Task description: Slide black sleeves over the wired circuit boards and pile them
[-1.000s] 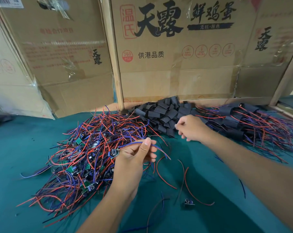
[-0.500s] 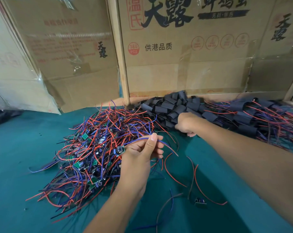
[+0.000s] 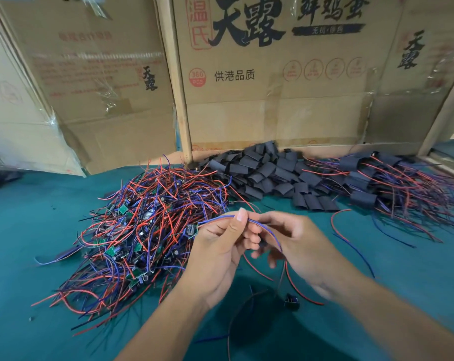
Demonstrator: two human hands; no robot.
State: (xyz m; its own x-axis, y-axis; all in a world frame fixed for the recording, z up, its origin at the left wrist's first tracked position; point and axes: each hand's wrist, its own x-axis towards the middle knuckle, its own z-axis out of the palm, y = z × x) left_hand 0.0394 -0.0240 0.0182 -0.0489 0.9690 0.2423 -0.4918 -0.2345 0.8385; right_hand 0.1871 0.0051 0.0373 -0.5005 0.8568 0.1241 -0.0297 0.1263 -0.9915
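Now left hand [image 3: 220, 254] pinches board wires [image 3: 220, 217]; right hand [image 3: 296, 246] curled beside, grip unclear.

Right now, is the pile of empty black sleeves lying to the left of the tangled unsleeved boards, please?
No, the empty black sleeves lie to the right of the unsleeved boards, against the cardboard box.

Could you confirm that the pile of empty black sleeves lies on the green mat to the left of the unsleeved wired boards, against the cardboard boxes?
Not quite: the head view shows the sleeves to the right of the unsleeved boards, not the left. The rest holds: they lie on the green mat, against the cardboard boxes.
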